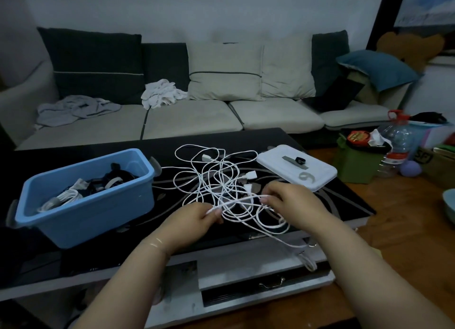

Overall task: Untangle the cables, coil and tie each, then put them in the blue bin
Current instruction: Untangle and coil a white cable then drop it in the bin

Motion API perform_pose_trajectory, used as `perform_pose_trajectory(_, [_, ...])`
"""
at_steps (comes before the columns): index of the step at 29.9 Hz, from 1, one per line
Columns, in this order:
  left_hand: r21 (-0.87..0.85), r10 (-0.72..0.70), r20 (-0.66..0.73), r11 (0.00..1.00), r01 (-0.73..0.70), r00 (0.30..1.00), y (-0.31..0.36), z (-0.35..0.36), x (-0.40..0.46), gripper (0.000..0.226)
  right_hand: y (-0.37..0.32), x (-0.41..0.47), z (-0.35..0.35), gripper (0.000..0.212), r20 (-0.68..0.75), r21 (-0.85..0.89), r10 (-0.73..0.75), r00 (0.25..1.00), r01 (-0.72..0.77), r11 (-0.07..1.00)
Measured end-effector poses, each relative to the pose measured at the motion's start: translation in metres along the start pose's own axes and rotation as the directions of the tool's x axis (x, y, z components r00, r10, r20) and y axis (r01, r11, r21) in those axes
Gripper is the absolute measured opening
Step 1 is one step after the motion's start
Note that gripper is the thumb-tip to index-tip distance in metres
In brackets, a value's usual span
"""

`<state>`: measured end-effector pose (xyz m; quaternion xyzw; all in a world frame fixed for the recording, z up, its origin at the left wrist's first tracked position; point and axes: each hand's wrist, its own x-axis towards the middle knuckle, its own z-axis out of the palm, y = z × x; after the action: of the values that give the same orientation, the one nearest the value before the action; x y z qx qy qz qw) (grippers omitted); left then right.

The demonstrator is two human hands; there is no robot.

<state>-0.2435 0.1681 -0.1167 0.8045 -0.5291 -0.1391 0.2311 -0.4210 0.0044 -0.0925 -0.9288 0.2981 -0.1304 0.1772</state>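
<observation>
White cables: still tangled on my table.
My left hand and right hand pinch one strand; blue bin holds several coils.

Grey sofa; white lid on black table

bin left of cables, lid right

Tangle of white cables: which strand belongs to which cable cannot be told; strand ends vanish under both hands. One loop hangs past the table edge. Blue bin: near wall hides lower contents; dark items inside unreadable. Small objects on the white lid too blurred to identify. Forearms cut off by bottom edge.
</observation>
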Motion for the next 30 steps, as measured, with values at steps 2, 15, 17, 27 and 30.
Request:
perform_pose_trajectory(2, [-0.385, -0.019, 0.006, 0.923, 0.020, 1.000, 0.002, 0.000, 0.000, 0.039, 0.009, 0.004, 0.003, 0.021, 0.012, 0.137, 0.027, 1.000, -0.029, 0.990])
perform_pose_trajectory(15, [-0.992, 0.489, 0.115, 0.107, 0.072, 0.864, 0.011, -0.003, 0.000, 0.034, -0.003, 0.005, 0.025, 0.030, -0.091, 0.038, 0.097, 0.991, -0.094, 0.995])
perform_pose_trajectory(17, [-0.993, 0.492, 0.104, 0.101, 0.062, 0.864, 0.012, -0.003, 0.000, 0.044, -0.008, 0.005, 0.034, 0.030, -0.073, -0.104, 0.032, 0.997, -0.039, 0.994])
perform_pose_trajectory(27, [-0.957, 0.317, 0.145, 0.286, 0.051, 0.937, 0.023, -0.008, 0.001, 0.034, -0.035, -0.002, 0.047, 0.029, -0.181, 0.472, -0.183, 0.966, 0.249, 0.846])
perform_pose_trajectory(30, [-0.909, 0.277, 0.217, 0.406, 0.091, 0.936, 0.024, -0.006, 0.001, 0.035, -0.033, 0.000, 0.040, 0.017, -0.226, 0.434, -0.127, 0.966, 0.217, 0.874])
